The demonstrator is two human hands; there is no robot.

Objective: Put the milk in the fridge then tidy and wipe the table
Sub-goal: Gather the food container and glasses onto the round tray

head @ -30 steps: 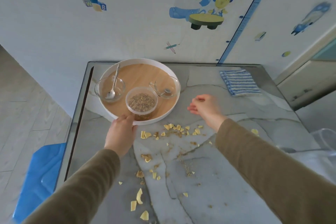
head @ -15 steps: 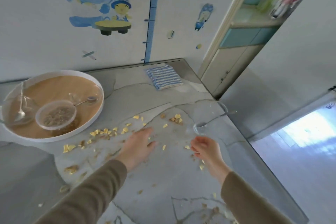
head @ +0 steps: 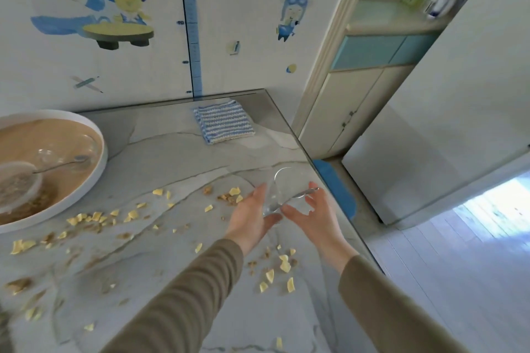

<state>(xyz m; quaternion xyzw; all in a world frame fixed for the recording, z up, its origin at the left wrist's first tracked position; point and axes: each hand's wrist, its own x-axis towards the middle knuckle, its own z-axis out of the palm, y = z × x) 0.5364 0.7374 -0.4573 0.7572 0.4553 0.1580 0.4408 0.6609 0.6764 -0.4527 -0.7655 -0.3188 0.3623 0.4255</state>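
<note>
- head view: the tidy step looks to be the one in hand; no milk shows anywhere in view, so i cannot tell from here whether it went into the fridge.
- a clear glass bowl (head: 284, 189) with a spoon (head: 305, 193) in it stands on the counter (head: 172, 157) close to its right edge, well apart from the tray (head: 99, 163) at the far left, where other dishes already sit.
- the left hand (head: 252, 219) is open, fingers nearly straight, laid along the bowl's left side, thumb reaching under toward its base.
- the right hand (head: 317, 216) is open too, fingers spread and lightly bent, on the bowl's right side just below the spoon handle; the glass is so clear that i cannot say whether this hand touches it yet.
- neither hand has curled round the bowl; together they cup it from both sides.
- the next move, as i judge it, calls for closing both hands on the bowl, keeping it level so the spoon does not slide out, and carrying it across to the tray.
- crumbs (head: 94, 216) lie scattered over much of the counter, and the striped cloth (head: 223, 122) lies untouched near the wall, so the wipe is not yet done.
</note>
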